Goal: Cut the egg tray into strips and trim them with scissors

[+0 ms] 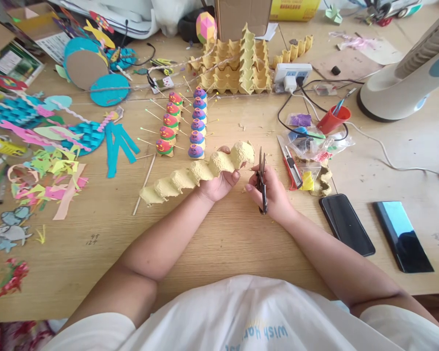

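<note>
A pale yellow strip of egg carton (202, 171), several bumps long, rests in my left hand (221, 184), whose fingers curl around it from below and behind. The strip slants from the lower left up toward my right hand. Small scissors with dark handles (262, 187) are gripped by my right hand (274, 195), their blades pointing up and slightly parted. The blades stand just right of the strip's end, apart from it. Beyond my hands are two painted egg-carton caterpillars, one red and green (167, 131), the other purple and blue (197, 124).
Uncut egg carton (234, 66) lies at the back beside a power strip (292, 73). On the right are a utility knife (291, 163), a red cup (332, 119), two phones (347, 224) and a white fan base (384, 97). Paper scraps (46, 180) and a thin stick (144, 185) lie left.
</note>
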`<state>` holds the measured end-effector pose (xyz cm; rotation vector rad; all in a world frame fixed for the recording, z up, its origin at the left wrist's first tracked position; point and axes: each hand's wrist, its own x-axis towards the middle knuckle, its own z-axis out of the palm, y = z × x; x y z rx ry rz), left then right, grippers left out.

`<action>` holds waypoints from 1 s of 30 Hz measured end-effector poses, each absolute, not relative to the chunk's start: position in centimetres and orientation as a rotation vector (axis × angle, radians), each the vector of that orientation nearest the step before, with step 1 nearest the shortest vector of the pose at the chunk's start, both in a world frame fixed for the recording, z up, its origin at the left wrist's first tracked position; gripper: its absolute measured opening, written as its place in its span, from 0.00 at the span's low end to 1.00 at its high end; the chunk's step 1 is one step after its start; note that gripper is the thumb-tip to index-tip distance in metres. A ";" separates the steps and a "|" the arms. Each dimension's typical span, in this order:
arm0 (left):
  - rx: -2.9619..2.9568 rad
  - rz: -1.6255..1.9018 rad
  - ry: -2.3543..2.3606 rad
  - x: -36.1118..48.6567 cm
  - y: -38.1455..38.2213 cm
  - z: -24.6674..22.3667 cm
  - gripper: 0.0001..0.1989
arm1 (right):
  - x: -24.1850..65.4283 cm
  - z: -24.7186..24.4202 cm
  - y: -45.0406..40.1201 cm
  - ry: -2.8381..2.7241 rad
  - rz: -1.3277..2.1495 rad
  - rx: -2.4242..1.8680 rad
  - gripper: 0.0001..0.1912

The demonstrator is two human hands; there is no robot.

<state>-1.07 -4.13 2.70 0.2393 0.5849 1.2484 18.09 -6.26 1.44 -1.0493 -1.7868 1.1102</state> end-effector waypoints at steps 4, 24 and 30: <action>0.188 1.235 0.651 -0.8 -4.1 3.4 0.13 | 18.2 1.2 -6.3 -1.849 1.044 -1.099 0.23; 0.429 1.266 0.724 -1.3 -3.8 1.6 0.06 | 18.6 1.4 -6.6 -1.901 0.863 -1.230 0.26; 0.538 1.302 0.706 -1.3 -3.7 1.2 0.05 | 18.6 1.5 -6.6 -1.896 0.870 -1.233 0.28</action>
